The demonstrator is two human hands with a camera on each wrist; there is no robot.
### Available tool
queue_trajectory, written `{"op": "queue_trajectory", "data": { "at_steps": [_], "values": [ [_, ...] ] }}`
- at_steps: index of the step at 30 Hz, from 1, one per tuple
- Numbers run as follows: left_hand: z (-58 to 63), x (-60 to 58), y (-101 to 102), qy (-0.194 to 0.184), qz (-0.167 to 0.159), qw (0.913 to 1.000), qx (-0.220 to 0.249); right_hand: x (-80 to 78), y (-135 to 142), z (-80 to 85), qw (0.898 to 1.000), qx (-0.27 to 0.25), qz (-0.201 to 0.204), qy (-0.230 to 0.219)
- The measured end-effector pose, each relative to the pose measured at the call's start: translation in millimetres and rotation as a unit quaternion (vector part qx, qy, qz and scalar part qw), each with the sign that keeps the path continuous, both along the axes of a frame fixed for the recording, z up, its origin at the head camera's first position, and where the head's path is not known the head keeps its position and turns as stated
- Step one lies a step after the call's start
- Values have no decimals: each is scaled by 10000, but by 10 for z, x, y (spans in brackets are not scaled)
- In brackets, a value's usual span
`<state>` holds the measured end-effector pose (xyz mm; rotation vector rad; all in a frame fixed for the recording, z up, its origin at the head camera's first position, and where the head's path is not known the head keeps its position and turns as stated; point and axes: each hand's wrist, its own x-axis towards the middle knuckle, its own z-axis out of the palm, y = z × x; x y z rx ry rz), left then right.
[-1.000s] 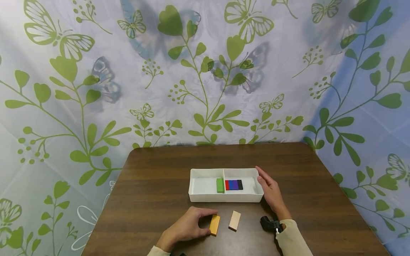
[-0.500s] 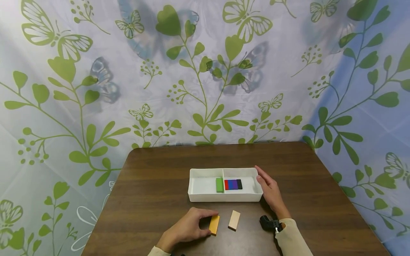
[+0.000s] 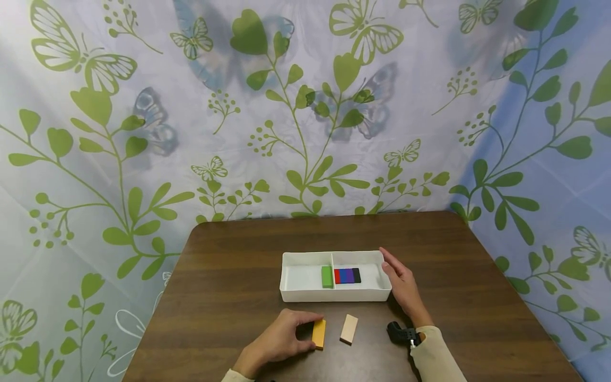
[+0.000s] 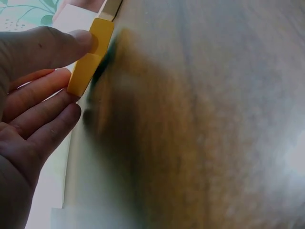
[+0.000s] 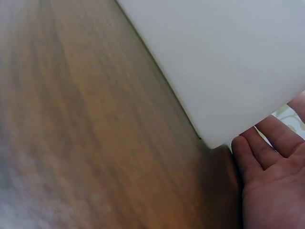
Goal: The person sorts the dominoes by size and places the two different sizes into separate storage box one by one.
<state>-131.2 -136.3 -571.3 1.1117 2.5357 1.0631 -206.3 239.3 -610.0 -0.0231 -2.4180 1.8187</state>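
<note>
My left hand pinches a yellow-orange rectangular block between thumb and fingers, low over the near part of the table. In the left wrist view the thumb lies on one side of the yellow block and fingertips on the other. Just right of it lies a pale wooden block. My right hand rests against the right end of a white two-part tray, fingers extended along that end. The right wrist view shows those fingers beside the tray's wall.
A green block lies in the tray's left compartment, against the divider. Red, blue, purple and black blocks sit side by side in the right one. Behind the brown table hangs a patterned curtain.
The yellow block has turned slightly between the left fingers, its long side now closer to straight ahead. The right hand and tray have stayed put.
</note>
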Motion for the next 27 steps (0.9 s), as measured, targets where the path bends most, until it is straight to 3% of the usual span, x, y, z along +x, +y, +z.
{"op": "queue_trajectory", "data": {
  "at_steps": [6, 15, 27],
  "values": [
    [23, -17, -27, 66, 86, 9999, 41, -2, 6, 2, 10000, -45, -12, -11],
    [141, -30, -32, -207, 70, 9997, 87, 11, 0, 22, 9999, -91, 59, 5],
    [367, -93, -46, 418, 110, 9989, 168, 22, -5, 38, 10000, -63, 71, -20]
  ]
}}
